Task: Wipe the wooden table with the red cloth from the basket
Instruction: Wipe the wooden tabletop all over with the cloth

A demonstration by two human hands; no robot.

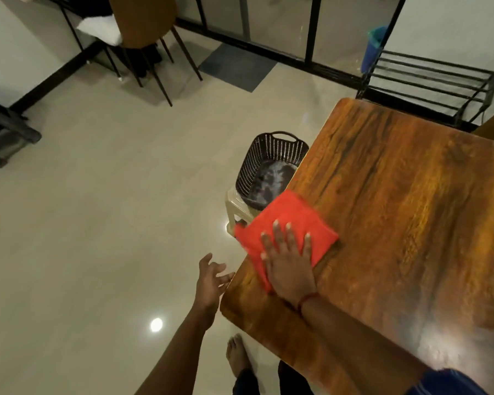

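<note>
item: folded red cloth [291, 223], out of the dark perforated plastic basket [271, 155], lying at the near left edge of the glossy wooden table [397, 209], one corner overhanging; my right hand [290, 266] flat on it, fingers spread, pressing not gripping; my left hand [211, 276] open, empty, off the edge; fetching done, most of the tabletop likely left to wipe

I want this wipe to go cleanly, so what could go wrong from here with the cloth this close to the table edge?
1. The red cloth already overhangs the wooden table edge, so a leftward stroke may drag it off toward the basket or the floor.
2. The right hand presses it flat with an open palm and no grip, so it may bunch or slide out.
3. The left hand hangs off the table and steadies nothing.
</note>
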